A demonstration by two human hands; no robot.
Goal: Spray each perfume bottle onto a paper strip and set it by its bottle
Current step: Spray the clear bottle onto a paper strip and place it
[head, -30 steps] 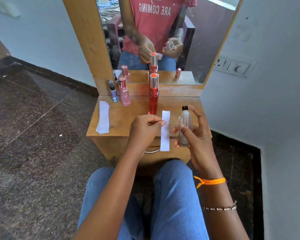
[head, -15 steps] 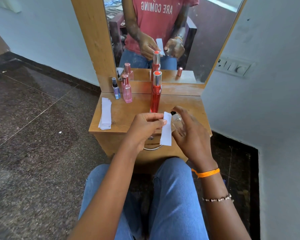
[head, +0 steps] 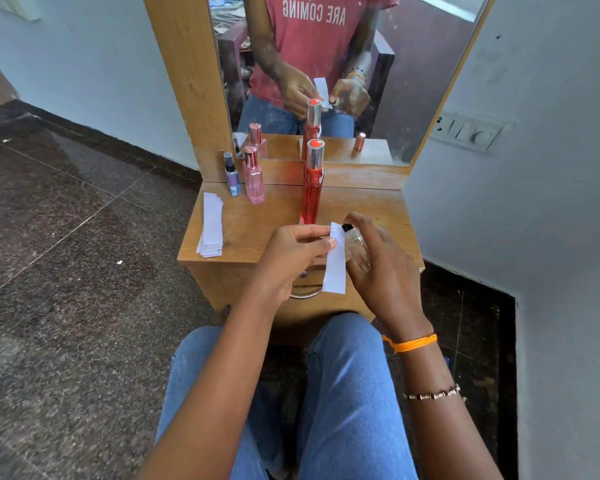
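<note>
While the right hand (head: 381, 268) wraps the small clear bottle (head: 355, 249) over the worktop's (head: 257, 233) near edge, forefinger on its black nozzle, the left hand (head: 291, 254) pinches the paper strip's (head: 336, 265) top. Glass looks light, smooth, breakable, best held round the body; paper is limp. Since a second ago, bottle and strip have closed together, nozzle tilted toward the paper.

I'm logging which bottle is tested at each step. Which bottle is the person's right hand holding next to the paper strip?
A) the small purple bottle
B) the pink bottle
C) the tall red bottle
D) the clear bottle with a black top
D: the right hand grips the clear bottle beside the paper strip that the left hand pinches.
</note>
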